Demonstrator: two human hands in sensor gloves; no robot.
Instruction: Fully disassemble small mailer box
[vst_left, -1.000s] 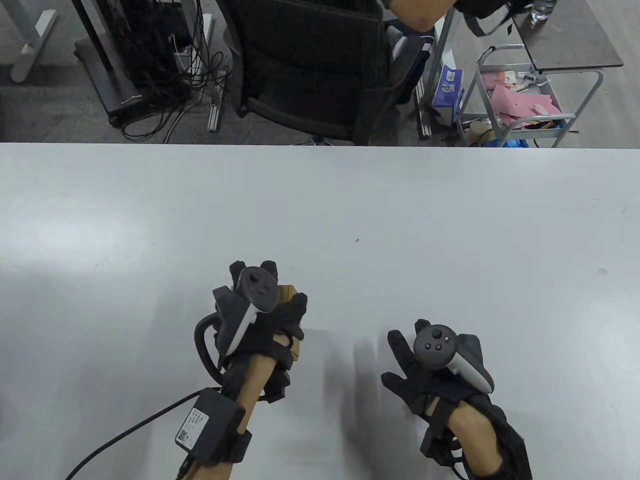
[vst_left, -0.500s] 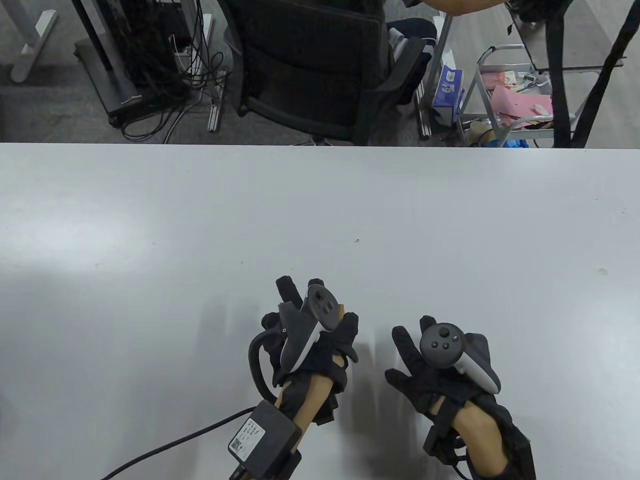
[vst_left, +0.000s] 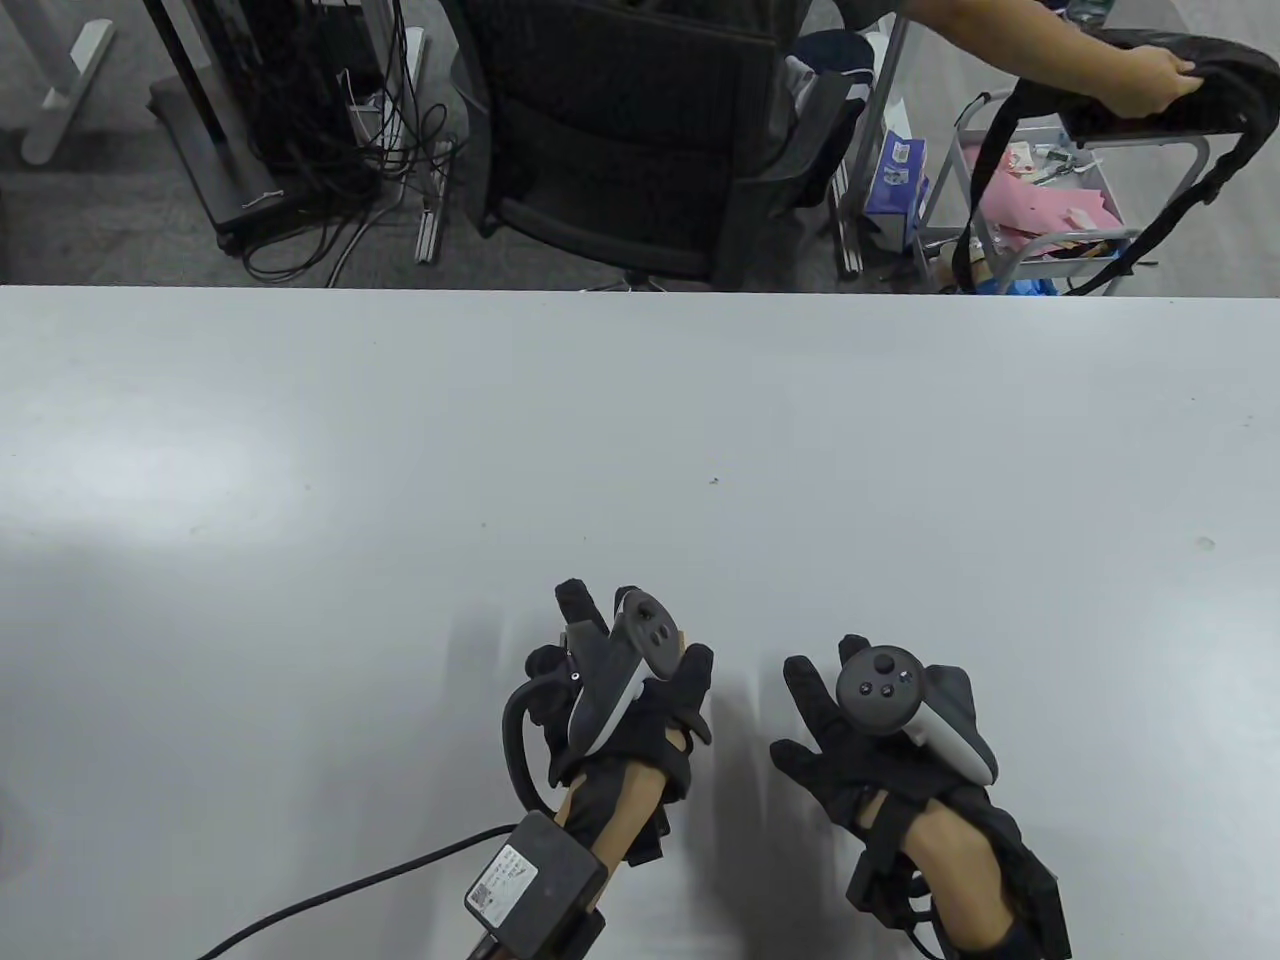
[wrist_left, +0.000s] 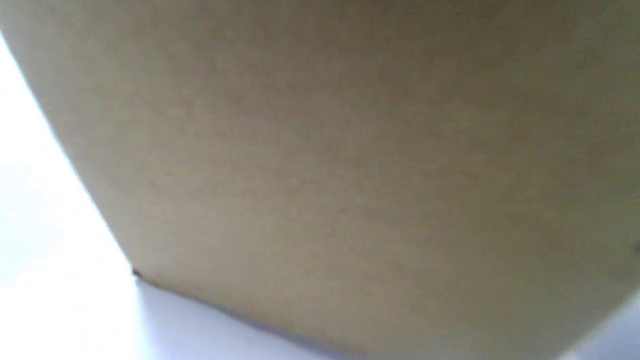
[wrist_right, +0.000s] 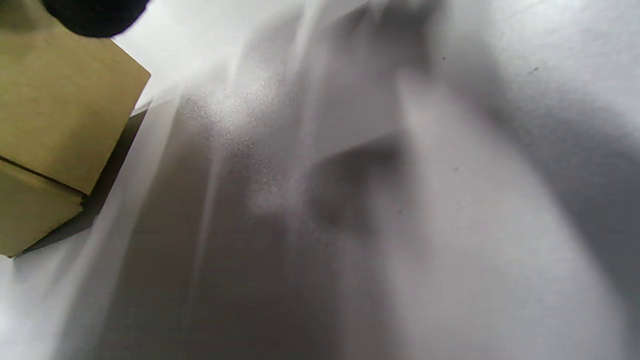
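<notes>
The small brown mailer box (vst_left: 684, 640) sits on the white table (vst_left: 400, 450) under my left hand (vst_left: 640, 690), which grips it from above; only a sliver of cardboard shows in the table view. It fills the left wrist view (wrist_left: 350, 175) and its corner shows closed at the left of the right wrist view (wrist_right: 55, 130). My right hand (vst_left: 830, 720) is empty with fingers spread, just right of the box and apart from it. A black gloved fingertip (wrist_right: 95, 15) shows at the top left of the right wrist view.
A cable (vst_left: 330, 895) runs from the pack on my left forearm off the bottom edge. Beyond the table's far edge stand a black office chair (vst_left: 640, 130) and a metal cart (vst_left: 1040, 200), where another person's arm (vst_left: 1050, 40) holds a black bag.
My left hand has carried the box to the right, close to my right hand, then nearly stopped. My right hand has barely moved. The person at the back has swung a black bag over the cart.
</notes>
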